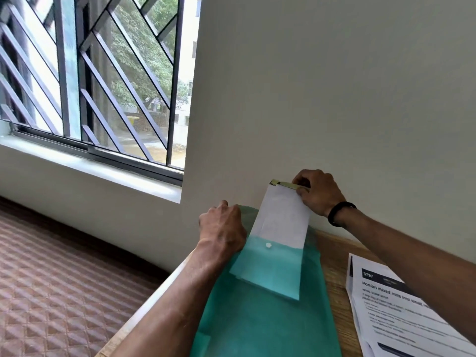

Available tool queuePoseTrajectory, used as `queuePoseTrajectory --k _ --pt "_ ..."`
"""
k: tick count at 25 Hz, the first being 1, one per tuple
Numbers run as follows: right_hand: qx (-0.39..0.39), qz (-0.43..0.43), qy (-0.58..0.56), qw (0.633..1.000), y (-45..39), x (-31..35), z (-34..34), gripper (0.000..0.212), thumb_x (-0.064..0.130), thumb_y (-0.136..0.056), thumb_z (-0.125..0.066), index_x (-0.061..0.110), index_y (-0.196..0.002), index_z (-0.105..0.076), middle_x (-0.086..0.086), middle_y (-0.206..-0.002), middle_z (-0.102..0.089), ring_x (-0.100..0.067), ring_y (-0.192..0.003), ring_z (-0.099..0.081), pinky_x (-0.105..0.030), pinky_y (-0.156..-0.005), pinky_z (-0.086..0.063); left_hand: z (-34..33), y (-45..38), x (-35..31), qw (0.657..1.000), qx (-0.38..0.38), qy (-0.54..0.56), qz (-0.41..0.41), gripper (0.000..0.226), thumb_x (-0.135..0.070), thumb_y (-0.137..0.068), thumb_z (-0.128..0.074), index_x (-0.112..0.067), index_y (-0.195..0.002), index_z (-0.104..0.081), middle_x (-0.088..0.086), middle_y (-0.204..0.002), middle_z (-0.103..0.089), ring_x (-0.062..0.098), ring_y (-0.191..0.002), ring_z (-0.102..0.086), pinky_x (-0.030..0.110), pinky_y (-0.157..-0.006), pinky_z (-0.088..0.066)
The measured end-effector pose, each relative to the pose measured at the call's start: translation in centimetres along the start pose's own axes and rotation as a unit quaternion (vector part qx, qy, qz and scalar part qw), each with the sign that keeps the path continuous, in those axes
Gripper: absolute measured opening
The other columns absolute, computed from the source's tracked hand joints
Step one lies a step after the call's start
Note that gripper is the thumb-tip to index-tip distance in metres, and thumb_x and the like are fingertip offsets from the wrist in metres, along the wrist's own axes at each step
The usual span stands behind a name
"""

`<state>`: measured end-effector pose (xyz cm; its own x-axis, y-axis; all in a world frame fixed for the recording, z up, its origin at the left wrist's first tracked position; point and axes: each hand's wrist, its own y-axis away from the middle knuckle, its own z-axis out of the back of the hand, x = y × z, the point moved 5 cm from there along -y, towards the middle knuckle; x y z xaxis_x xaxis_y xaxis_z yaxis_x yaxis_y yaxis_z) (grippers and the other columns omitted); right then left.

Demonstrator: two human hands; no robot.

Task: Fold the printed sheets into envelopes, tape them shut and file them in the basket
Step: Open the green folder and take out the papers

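Note:
A translucent green plastic folder (270, 320) with a white snap button lies on the wooden table. A white folded paper envelope (282, 217), sealed along its top edge with yellowish tape, stands half inside the folder; its lower part shows through the green plastic. My right hand (318, 193) pinches the envelope's taped top edge. My left hand (222, 228) grips the folder's left side near its opening, fingers curled over the edge. A stack of printed sheets (401, 307) lies at the right.
The wooden table (334, 269) stands against a white wall. A barred window with a ledge (95, 163) is at the left, and a patterned brown floor (51, 279) lies beyond the table's left edge. My right wrist wears a black band.

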<state>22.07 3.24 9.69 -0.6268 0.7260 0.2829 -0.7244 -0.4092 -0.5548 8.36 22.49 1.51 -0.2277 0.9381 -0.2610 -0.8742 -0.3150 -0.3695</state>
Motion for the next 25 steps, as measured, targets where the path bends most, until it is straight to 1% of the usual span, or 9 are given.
queuePoseTrajectory --k 2,5,9,13,16,18,20,23,25 --pt "0.023 -0.019 -0.007 1.000 -0.1 -0.3 -0.7 0.019 0.001 -0.087 -0.067 0.013 -0.101 -0.075 -0.009 -0.102 -0.077 -0.026 -0.098 -0.071 -0.035 -0.087 -0.058 -0.4 0.4 -0.7 1.000 -0.010 -0.004 -0.006 0.037 -0.026 -0.097 -0.053 -0.021 -0.134 -0.053 0.009 -0.129 -0.051 0.032 -0.118 -0.054 0.045 -0.088 -0.051" --pt "0.072 -0.055 -0.025 0.996 0.6 -0.6 -2.2 0.026 0.006 -0.088 -0.070 0.015 -0.112 -0.072 -0.011 -0.110 -0.075 -0.025 -0.101 -0.069 -0.028 -0.084 -0.053 -2.0 1.3 -2.8 0.993 -0.029 0.048 -0.103 0.055 -0.036 -0.101 -0.043 -0.029 -0.154 -0.033 0.006 -0.151 -0.041 0.031 -0.136 -0.040 0.047 -0.108 -0.041" --pt "0.070 -0.005 0.008 0.997 2.4 0.5 -2.0 0.053 0.028 -0.094 -0.072 0.018 -0.143 -0.054 -0.011 -0.139 -0.061 -0.027 -0.127 -0.059 -0.035 -0.105 -0.048 -4.9 1.5 -3.1 0.981 0.121 0.084 -0.128 0.059 -0.057 -0.105 -0.029 -0.042 -0.162 -0.021 -0.001 -0.174 -0.014 0.025 -0.161 -0.009 0.058 -0.128 -0.008" --pt "0.121 0.033 0.077 0.989 5.2 0.1 2.1 0.057 0.046 -0.094 -0.067 0.027 -0.145 -0.051 -0.005 -0.149 -0.054 -0.027 -0.138 -0.049 -0.041 -0.115 -0.042 -5.0 1.1 -2.4 0.982 0.148 0.066 -0.093 0.062 -0.064 -0.104 -0.027 -0.039 -0.161 -0.030 0.002 -0.173 -0.020 0.028 -0.159 -0.017 0.056 -0.129 -0.008" --pt "0.115 -0.029 0.085 0.989 9.4 -2.5 7.3 0.056 0.051 -0.094 -0.067 0.027 -0.142 -0.054 -0.005 -0.145 -0.058 -0.024 -0.129 -0.057 -0.031 -0.100 -0.046 -5.1 0.9 -2.1 0.986 0.124 0.070 -0.090 0.067 -0.071 -0.101 -0.023 -0.038 -0.156 -0.041 0.006 -0.169 -0.029 0.029 -0.157 -0.024 0.053 -0.128 -0.014" --pt "0.096 -0.071 0.083 0.989 13.2 -4.4 10.5 0.055 0.051 -0.094 -0.066 0.026 -0.141 -0.056 -0.005 -0.142 -0.060 -0.022 -0.124 -0.060 -0.027 -0.093 -0.044 -4.5 0.8 -2.2 0.989 0.067 0.077 -0.110 0.074 -0.077 -0.095 -0.020 -0.036 -0.149 -0.051 0.006 -0.163 -0.040 0.029 -0.152 -0.033 0.052 -0.125 -0.022" --pt "0.072 -0.124 0.078 0.987 18.1 -6.5 13.6 0.053 0.051 -0.094 -0.067 0.025 -0.140 -0.057 -0.003 -0.139 -0.061 -0.021 -0.122 -0.061 -0.028 -0.093 -0.046 -2.9 1.3 -4.3 0.983 -0.007 0.075 -0.167 0.062 -0.068 -0.101 -0.030 -0.032 -0.143 -0.057 0.008 -0.153 -0.052 0.032 -0.142 -0.044 0.053 -0.117 -0.034" --pt "0.065 -0.186 0.081 0.977 25.2 -8.7 15.4 0.051 0.053 -0.092 -0.068 0.026 -0.134 -0.059 0.000 -0.133 -0.065 -0.018 -0.113 -0.063 -0.026 -0.089 -0.047 1.0 4.0 -9.2 0.953 -0.091 0.179 -0.225 0.038 -0.045 -0.104 -0.049 -0.018 -0.109 -0.075 0.007 -0.103 -0.075 0.028 -0.095 -0.068 0.038 -0.082 -0.049" --pt "0.076 -0.201 0.112 0.970 28.8 -9.7 15.1 0.053 0.057 -0.094 -0.063 0.027 -0.137 -0.057 0.003 -0.137 -0.063 -0.017 -0.117 -0.061 -0.022 -0.089 -0.042 1.6 6.3 -13.0 0.950 -0.043 0.214 -0.221 0.036 -0.038 -0.104 -0.055 -0.015 -0.082 -0.073 0.003 -0.075 -0.071 0.021 -0.068 -0.065 0.034 -0.064 -0.045"
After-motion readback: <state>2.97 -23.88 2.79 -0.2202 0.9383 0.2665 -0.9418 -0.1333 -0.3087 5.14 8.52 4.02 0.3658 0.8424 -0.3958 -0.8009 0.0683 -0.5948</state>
